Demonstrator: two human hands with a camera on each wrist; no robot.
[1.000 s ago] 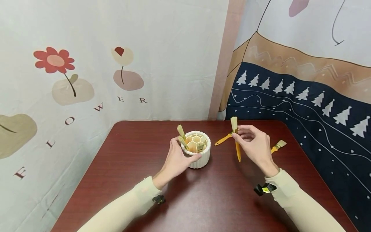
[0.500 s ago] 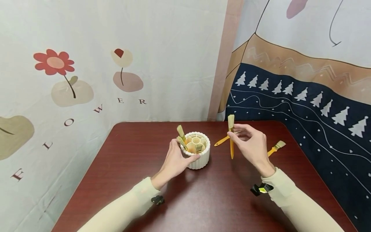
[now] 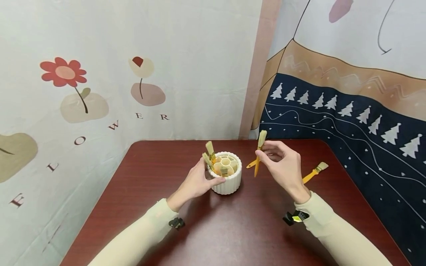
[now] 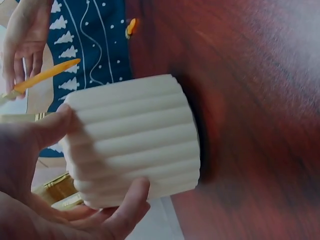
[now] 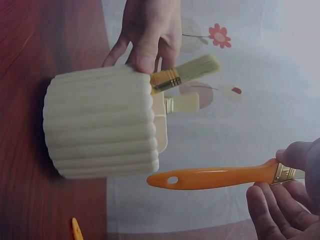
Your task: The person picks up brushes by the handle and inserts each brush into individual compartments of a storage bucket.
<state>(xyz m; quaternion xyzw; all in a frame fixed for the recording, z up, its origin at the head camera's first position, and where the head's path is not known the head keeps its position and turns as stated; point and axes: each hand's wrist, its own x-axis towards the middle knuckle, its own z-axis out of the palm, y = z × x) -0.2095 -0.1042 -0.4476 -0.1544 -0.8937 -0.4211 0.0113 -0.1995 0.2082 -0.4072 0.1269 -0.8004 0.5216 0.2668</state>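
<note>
Held brush [image 5: 220,177] moves left, closer to the white holder [image 3: 230,185]

Since a second ago the brush has crossed part of the gap and its bristle end now leans a little to the right; the holder appears slightly turned too. The right grip [image 3: 283,166] pinches the brush at its metal band, thumb on one side and fingers on the other, bristles up and orange handle down. The handle's end is about level with the holder's rim, just beside it and apart from it.

The left grip [image 3: 196,181] is curled round the ribbed holder, which stands upright on the dark red counter [image 3: 233,232], its thumb near the front of the rim. Two upright brushes [image 3: 210,148] poke out at the holder's left side, and a low brush [image 3: 224,171] sits inside by the front rim. One lying brush [image 3: 250,164] shows only its handle end beyond the held one; a far-right brush [image 3: 321,167] lies partly hidden behind the right grip.
</note>
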